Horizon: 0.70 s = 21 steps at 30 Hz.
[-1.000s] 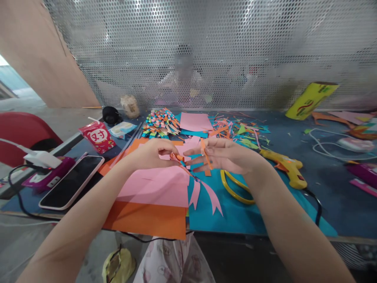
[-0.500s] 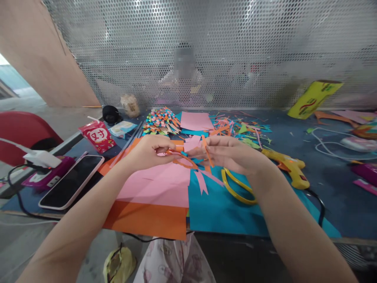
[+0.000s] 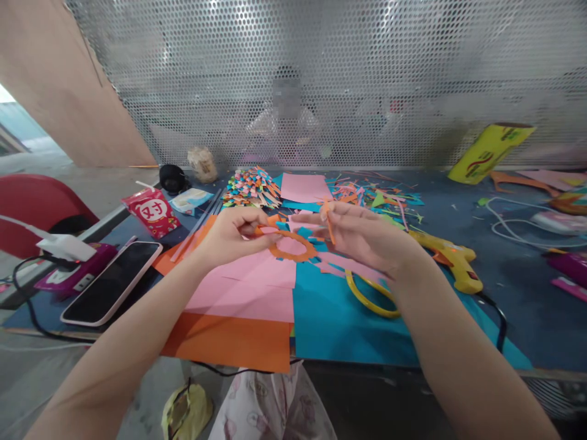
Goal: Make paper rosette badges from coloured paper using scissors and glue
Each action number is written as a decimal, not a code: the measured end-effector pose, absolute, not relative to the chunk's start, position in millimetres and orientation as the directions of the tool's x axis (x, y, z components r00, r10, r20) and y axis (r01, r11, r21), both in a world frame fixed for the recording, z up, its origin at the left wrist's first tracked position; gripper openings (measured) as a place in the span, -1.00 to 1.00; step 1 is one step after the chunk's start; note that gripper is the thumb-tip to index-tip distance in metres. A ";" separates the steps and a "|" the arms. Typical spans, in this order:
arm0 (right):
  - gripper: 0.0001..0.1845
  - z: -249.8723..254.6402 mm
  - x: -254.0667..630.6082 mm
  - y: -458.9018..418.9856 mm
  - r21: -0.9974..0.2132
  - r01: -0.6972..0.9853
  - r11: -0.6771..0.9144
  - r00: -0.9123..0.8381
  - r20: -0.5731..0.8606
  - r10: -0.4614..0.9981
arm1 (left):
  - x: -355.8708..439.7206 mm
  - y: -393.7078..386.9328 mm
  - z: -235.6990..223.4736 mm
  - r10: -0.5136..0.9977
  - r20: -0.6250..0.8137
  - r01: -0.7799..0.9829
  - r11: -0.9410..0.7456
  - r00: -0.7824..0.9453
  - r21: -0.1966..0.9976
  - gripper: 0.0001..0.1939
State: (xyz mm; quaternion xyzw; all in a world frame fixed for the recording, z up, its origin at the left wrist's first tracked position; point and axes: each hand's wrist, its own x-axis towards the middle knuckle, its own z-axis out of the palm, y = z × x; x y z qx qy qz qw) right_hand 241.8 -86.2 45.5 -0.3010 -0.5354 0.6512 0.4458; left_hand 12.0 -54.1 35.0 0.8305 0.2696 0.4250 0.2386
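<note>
My left hand (image 3: 232, 234) pinches the end of an orange paper strip that curls into a loop (image 3: 293, 244) above the table. My right hand (image 3: 362, 235) is raised beside it, fingers loosely curled, with a short orange strip (image 3: 328, 223) held between them; pink paper tails (image 3: 348, 266) hang under it. Below both hands lie pink (image 3: 247, 287), orange (image 3: 229, 342) and teal (image 3: 339, 324) paper sheets. Yellow-handled scissors (image 3: 367, 296) rest on the teal sheet under my right wrist.
A yellow glue gun (image 3: 447, 260) with a black cord lies to the right. A phone (image 3: 110, 281), a red snack packet (image 3: 152, 211) and a pile of woven coloured strips (image 3: 250, 188) sit left and behind. Paper scraps (image 3: 371, 198) are scattered by a perforated metal screen (image 3: 321, 79), a person behind it.
Both hands rose a little and moved away from me. The orange strip opened out into a wide loop, and the pink tails swung up from hanging to lying under my right hand.
</note>
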 end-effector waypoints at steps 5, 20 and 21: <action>-0.76 40.6 238.2 -81.0 -0.929 -0.240 0.282 -0.015 0.294 0.956 | 20.5 -63.3 27.7 0.683 0.528 0.210 -0.690 0.505 0.693 -0.78; -0.77 46.4 227.5 -115.1 -0.263 0.402 0.877 -0.184 0.915 0.358 | 5.0 -68.4 43.0 -0.272 0.724 0.406 -0.679 0.634 -0.611 -0.91; -0.77 46.4 228.0 -114.3 -0.211 0.425 0.881 -0.213 0.922 0.323 | 4.2 -69.7 44.1 -0.276 0.717 0.399 -0.678 0.641 -0.618 -0.90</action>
